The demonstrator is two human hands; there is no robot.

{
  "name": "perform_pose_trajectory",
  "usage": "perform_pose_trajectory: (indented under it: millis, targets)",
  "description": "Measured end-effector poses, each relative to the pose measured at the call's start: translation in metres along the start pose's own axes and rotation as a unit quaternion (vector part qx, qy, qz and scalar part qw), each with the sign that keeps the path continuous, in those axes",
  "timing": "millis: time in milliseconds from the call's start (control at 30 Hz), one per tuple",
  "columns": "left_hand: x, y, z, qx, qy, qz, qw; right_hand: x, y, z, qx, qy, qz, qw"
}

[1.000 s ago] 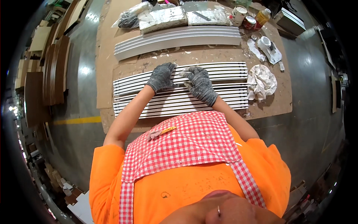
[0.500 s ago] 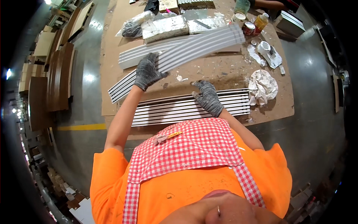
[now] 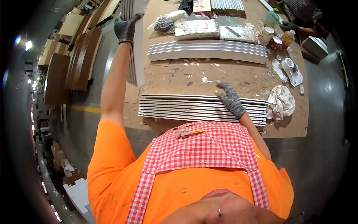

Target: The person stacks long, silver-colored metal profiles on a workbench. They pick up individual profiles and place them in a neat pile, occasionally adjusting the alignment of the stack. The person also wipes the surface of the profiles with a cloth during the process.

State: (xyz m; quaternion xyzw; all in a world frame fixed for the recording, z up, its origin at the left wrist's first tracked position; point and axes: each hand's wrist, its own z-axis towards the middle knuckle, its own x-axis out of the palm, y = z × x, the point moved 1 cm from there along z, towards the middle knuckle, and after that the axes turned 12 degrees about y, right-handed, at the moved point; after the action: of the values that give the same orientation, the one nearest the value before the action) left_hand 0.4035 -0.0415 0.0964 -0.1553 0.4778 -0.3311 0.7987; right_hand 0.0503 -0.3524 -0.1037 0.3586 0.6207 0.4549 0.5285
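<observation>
My left hand [image 3: 125,30], in a dark grey knit glove, reaches far out to the left. It grips a bundle of long grey strips [image 3: 127,9], now pointing away from me along the table's left side; the thumb sticks out, and the strips run on behind my forearm. Nearer to me, my right hand [image 3: 232,100], gloved in grey too, is open with fingers apart, over the far edge of a row of white strips [image 3: 186,109] with dark gaps. Another stack of white strips [image 3: 207,50] lies crosswise farther back.
Behind the stack are white-smeared blocks [image 3: 197,30] and a clear plastic bag [image 3: 169,22]. Bottles [image 3: 288,38], an open can [image 3: 275,43] and crumpled paper [image 3: 281,102] stand or lie on the right. A co-worker's gloved hand [image 3: 289,27] shows at the back right.
My left hand has swung the strip bundle leftward and away, turning it from crosswise to lengthwise. The far stack shows uncovered. My right hand stays over the near row, and my view has shifted left.
</observation>
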Motion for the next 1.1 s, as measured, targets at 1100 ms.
perform_pose_trajectory:
  millis: [1100]
  targets:
    - [0.103, -0.047, -0.253, -0.460, 0.026, -0.626, 0.629, -0.091, -0.030, 0.013, 0.168, -0.099, 0.383, 0.903]
